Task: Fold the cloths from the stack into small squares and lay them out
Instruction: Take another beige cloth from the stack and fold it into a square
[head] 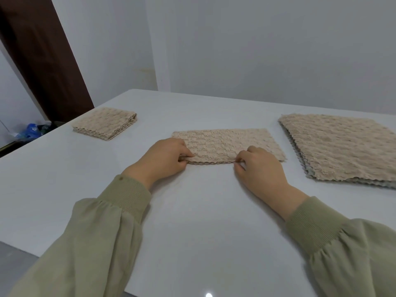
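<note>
– Nearest the viewer, on the near side of the half-folded cloth (227, 142), what are the hands doing?

– Both reach in from green sleeves (96, 221) over the white table (192, 211). The left hand (162, 155) pinches the cloth's near left corner between thumb and curled fingers. The right hand (259, 168) pinches the same near edge further along, short of the right corner.

– Why hold it just there?

– Two scalloped hems lie one on the other along that edge, so I judge the cloth has been doubled once. The pinches keep the hems matched while it lies flat on the table. A fold across its length would likely make the small square.

– Where do the cloths come from?

– To the right of the half-folded cloth, near but not touching, the stack (342, 146) of unfolded cloths lies flat. It probably sits there to be within easy reach of the right hand.

– And the finished work?

– To the left of the half-folded cloth and a little beyond it, well apart, lies a folded square (105, 123). Its edge shows layers, but I cannot tell whether it is one cloth or several. Laying it on the far side from the stack keeps done apart from undone, I think.

– Anything further off?

– Far beyond the cloth to the left stands a dark brown door (42, 61), with blue bags (32, 128) on the floor by it.
</note>
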A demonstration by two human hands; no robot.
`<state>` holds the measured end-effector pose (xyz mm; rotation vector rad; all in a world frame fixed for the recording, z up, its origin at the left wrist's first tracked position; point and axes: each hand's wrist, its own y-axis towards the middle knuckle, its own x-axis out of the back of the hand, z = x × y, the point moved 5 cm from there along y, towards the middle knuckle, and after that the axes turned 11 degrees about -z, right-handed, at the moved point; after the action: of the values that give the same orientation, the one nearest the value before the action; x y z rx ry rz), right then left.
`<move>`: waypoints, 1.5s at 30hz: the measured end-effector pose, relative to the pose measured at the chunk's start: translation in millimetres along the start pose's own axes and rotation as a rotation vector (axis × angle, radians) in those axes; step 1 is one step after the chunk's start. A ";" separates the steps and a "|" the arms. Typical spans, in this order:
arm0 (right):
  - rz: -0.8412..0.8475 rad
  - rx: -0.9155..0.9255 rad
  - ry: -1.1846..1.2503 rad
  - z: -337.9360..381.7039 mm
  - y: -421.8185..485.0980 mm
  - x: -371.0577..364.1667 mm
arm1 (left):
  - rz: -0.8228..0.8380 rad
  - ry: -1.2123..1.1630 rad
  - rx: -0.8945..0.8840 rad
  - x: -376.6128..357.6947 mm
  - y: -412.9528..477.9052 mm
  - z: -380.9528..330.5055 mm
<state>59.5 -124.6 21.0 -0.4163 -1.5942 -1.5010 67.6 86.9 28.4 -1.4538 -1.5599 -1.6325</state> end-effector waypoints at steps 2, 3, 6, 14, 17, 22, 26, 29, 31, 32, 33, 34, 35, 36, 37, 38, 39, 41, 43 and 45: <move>-0.017 0.003 -0.023 -1.0 -0.6 -1.6 | -0.016 0.054 -0.007 1.0 0.1 -4.0; -0.009 0.012 -0.033 -1.7 -0.7 -3.7 | -0.027 0.073 -0.012 1.9 -0.2 -7.0; 0.104 0.015 -0.002 -9.0 4.3 -14.9 | 0.015 0.110 -0.004 3.0 -0.8 -23.4; 0.132 -0.326 0.267 -51.0 17.0 -10.7 | 0.415 -0.700 0.282 -2.2 -11.8 -113.8; 0.023 -0.444 0.353 -62.7 11.6 2.0 | 0.074 -0.699 0.365 4.0 5.2 -90.9; 0.078 -0.311 0.384 -25.7 0.7 8.6 | 0.078 0.006 0.189 -14.8 3.7 -39.1; 0.388 -0.109 0.135 12.5 -13.8 -11.1 | 0.035 0.121 0.202 -14.2 1.0 -43.6; 0.539 -0.147 0.118 1.1 -5.9 -4.3 | 0.001 0.044 0.258 -5.9 1.8 -53.7; 0.633 -0.173 0.152 -11.5 0.3 5.4 | -0.011 -0.051 0.308 -0.5 1.2 -57.3; 0.655 -0.173 0.175 -16.4 3.0 9.2 | -0.037 -0.051 0.314 2.9 2.1 -59.0; 0.632 -0.171 0.205 -19.3 6.9 12.5 | -0.080 -0.024 0.301 6.4 3.8 -61.4; 0.556 -0.170 0.244 -19.9 12.1 14.5 | -0.134 0.000 0.270 8.5 6.2 -64.4; 0.447 -0.173 0.282 -18.0 17.8 14.7 | -0.178 0.009 0.228 8.0 9.1 -67.0; 0.344 -0.172 0.311 -14.5 23.0 13.5 | -0.181 0.019 0.190 3.0 12.3 -67.8; 0.281 -0.154 0.316 -9.3 26.5 9.9 | -0.132 0.048 0.167 -5.9 16.1 -66.3; 0.270 -0.105 0.283 -3.4 27.6 2.8 | -0.048 0.083 0.163 -16.7 19.1 -61.9; 0.317 -0.045 0.218 0.5 26.2 -8.2 | 0.056 0.109 0.171 -27.4 20.4 -55.8; 0.492 0.023 0.073 -3.0 19.5 -30.9 | 0.252 0.110 0.204 -44.3 19.5 -40.2; 0.592 0.008 0.039 -16.7 18.3 -39.3 | 0.334 0.083 0.203 -51.2 18.3 -25.3; 0.548 -0.023 0.153 -24.7 21.9 -35.5 | 0.268 0.038 0.182 -47.3 19.6 -16.3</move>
<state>104.6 -131.4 4.6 -0.6718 -1.2138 -1.0997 94.7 51.4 -1.5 -1.4534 -1.3850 -1.3215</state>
